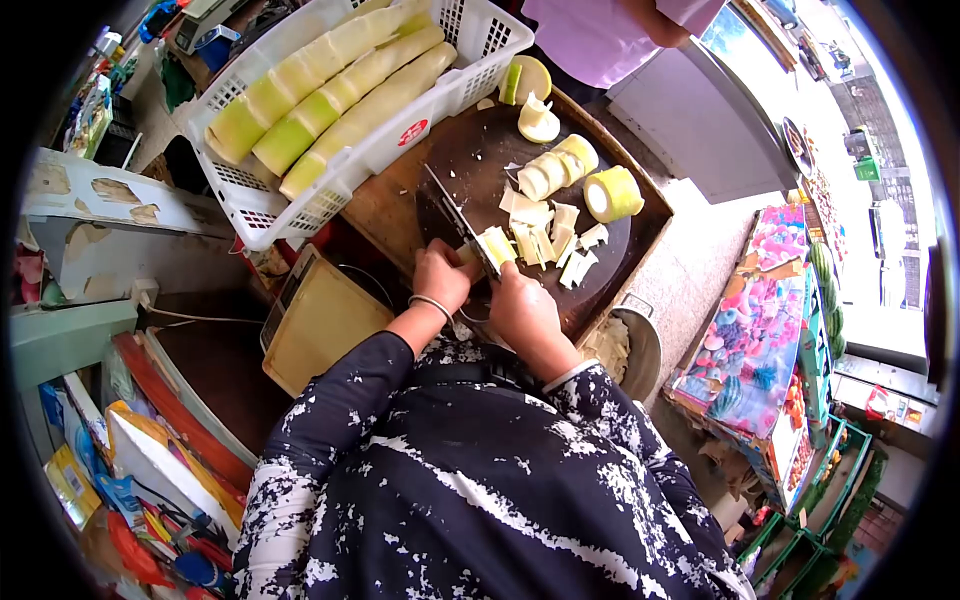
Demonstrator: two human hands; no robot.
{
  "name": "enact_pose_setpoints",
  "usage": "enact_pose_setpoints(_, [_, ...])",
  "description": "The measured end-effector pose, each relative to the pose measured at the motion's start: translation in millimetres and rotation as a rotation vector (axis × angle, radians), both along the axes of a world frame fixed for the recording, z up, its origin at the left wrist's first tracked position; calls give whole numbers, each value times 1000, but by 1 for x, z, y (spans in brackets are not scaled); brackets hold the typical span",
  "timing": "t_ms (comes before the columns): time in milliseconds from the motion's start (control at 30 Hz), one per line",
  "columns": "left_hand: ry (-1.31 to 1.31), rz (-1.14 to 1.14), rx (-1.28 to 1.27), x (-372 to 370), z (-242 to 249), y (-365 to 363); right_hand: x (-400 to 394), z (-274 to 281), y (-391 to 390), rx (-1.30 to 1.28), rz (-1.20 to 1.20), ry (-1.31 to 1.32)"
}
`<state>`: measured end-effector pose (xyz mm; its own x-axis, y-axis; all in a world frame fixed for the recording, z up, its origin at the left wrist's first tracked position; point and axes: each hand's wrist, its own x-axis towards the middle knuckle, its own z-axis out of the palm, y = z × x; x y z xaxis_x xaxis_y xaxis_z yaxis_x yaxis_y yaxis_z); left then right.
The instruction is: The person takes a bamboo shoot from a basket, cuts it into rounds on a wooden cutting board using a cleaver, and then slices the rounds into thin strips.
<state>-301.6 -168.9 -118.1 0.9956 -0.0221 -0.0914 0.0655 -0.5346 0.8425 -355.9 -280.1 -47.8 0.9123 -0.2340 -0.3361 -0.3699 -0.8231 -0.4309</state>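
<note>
On the dark round chopping board point(470, 150), my right hand point(527, 308) is closed round the handle of a cleaver point(458, 217), its blade pointing away from me to the upper left. My left hand point(443, 275) pinches a pale piece of what looks like bamboo shoot against the blade's left side. Cut pieces point(535, 242) lie just right of the blade. Farther back are a row of thick slices point(558, 168), a short uncut chunk point(613, 194) and a few end pieces point(538, 120).
A white plastic basket point(375, 160) with several long peeled shoots point(320, 85) stands at the upper left. A shallow tan tray point(330, 325) lies left of my arms. A metal pot point(640, 350) holding pale pieces stands at the right. Opposite is a person in a pink top point(590, 40).
</note>
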Motion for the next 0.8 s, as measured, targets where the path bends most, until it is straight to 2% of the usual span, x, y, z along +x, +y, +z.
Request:
enact_pose_setpoints(67, [308,-5,89,6,-3,4,-4,6,-1,-13,21,-8])
enact_pose_setpoints(100, [328,8,69,7,-5,4,-7,14,0,3,14,-25])
enact_pose_setpoints(267, [317,29,71,5,-5,1,-7,10,2,-1,30,3])
enact_pose_setpoints(367, [313,28,-49,1,15,2,3,-2,1,6,25,33])
enact_pose_setpoints(600, [443,13,-121,4,11,4,-3,19,4,65,13,-14])
enact_pose_setpoints(667, [216,59,-74,0,-10,3,-1,-3,4,25,38,-29])
enact_pose_setpoints(700, [282,69,-108,0,7,2,2,0,2,19,31,2])
enact_pose_setpoints(800, [250,54,-150,0,6,3,0,11,-2,-6,68,-45])
